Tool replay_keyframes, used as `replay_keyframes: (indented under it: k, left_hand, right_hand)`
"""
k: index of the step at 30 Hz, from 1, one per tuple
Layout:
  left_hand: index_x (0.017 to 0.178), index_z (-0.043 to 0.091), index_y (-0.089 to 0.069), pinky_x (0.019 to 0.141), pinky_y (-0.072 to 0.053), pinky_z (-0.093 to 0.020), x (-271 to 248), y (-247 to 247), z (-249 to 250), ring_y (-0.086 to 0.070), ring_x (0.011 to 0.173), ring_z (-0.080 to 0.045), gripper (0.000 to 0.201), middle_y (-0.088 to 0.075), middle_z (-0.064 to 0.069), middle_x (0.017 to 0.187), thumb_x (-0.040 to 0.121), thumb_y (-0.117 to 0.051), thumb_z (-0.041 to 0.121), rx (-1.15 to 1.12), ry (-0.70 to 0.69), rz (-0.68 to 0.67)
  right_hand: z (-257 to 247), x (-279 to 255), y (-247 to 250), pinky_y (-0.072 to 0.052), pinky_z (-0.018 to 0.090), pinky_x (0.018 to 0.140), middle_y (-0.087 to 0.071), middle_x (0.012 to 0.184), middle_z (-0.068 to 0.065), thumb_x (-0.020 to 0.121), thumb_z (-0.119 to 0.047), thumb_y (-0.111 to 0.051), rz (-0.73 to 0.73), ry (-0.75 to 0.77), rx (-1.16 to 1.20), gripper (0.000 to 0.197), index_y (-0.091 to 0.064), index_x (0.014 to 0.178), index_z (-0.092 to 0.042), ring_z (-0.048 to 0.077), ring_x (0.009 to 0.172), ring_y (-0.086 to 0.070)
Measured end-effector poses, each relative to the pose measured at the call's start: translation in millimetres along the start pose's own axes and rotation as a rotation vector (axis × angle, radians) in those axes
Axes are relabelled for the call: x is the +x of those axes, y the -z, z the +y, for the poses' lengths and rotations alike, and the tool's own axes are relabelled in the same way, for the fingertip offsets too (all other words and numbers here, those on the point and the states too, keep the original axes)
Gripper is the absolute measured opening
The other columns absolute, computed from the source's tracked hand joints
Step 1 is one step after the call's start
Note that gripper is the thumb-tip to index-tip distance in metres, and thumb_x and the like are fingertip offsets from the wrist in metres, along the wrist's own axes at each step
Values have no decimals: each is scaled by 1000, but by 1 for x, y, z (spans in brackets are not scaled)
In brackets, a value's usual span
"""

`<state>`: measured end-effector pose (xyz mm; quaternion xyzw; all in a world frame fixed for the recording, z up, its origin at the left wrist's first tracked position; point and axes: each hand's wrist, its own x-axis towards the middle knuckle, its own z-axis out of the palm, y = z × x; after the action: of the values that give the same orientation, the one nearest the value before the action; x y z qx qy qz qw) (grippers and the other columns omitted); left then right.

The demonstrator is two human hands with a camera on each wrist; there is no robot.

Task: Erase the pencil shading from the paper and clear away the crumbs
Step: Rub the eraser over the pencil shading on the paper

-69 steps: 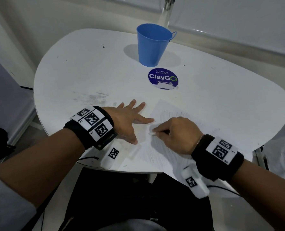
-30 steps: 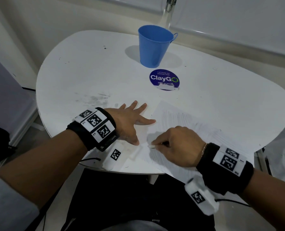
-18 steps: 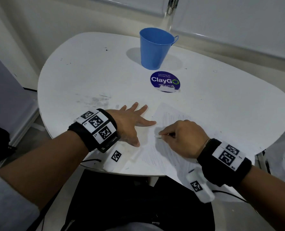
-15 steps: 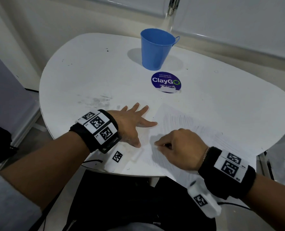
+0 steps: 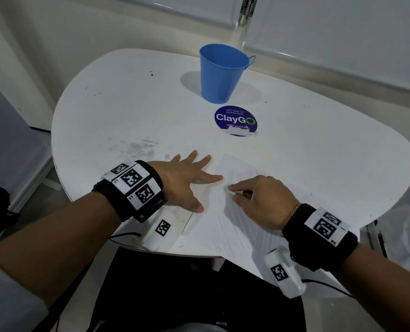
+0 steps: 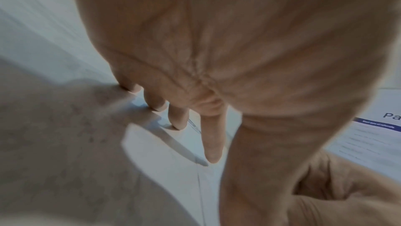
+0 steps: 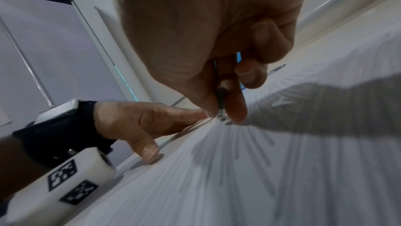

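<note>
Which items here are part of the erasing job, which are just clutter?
In use:
paper, pencil-shaded
eraser, pinched in right hand
left hand, flat, pinning the paper's edge

Lying about:
blue bucket
ClayGo sticker
table

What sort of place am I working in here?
Probably an office pantry or break area: the round sticker on the white table reads "Let's keep our pantries clean", and a blue cup stands by the wall.

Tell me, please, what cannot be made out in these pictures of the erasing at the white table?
- Eraser: head view, mostly hidden by the right hand; shape unclear.
- Crumbs: too small in every view.
- Paper: printed text blurred in the left wrist view.
- Blue cup: inside hidden by its wall.
- Left hand: palm hidden.
</note>
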<state>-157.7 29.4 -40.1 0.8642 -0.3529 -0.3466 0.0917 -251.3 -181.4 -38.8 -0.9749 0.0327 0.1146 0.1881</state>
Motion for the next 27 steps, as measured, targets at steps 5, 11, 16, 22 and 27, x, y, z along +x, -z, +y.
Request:
replay_keyframes:
  k: [5,11,16,22,27]
  left_hand:
    - [154,57,-7,122,16,-38,2,-1,4,32,147,-9,89,26,17,163,91,-69,45,68,21,-5]
    - [152,61,-6,122,17,-38,1,3,5,34,146,-8,91,27,17,163,90,-69,40,65,29,-27]
    - [152,61,-8,121,18,-38,1,2,2,34,146,-8,88,28,17,163,90,-69,46,58,17,-23]
    - [153,60,-11,122,16,-39,3,3,5,32,147,-9,90,26,15,164,89,-71,41,57,22,-25]
    - [153,59,-12,122,16,-38,2,4,6,33,147,-8,90,26,16,163,90,-72,36,45,34,-36]
  right_hand:
    - [-9,-10,-2,-49,27,84,-64,86,-18,96,-36,-57,-66,75,14,26,-69,119,-34,9,87,-62]
    - [-13,9,13,-50,29,81,-74,105,-14,96,-33,-57,0,61,-36,24,-73,113,-37,13,93,-66]
    - [-17,-1,5,-48,26,81,-73,101,-14,95,-32,-55,-28,36,-78,26,-72,116,-33,15,94,-65]
    - [-20,2,7,-48,24,82,-73,102,-17,94,-32,-58,-58,77,-32,23,-74,111,-35,9,93,-65]
    - [-23,-4,3,-51,28,85,-74,100,-14,95,-31,-58,-77,107,-28,24,-73,113,-34,11,91,-67]
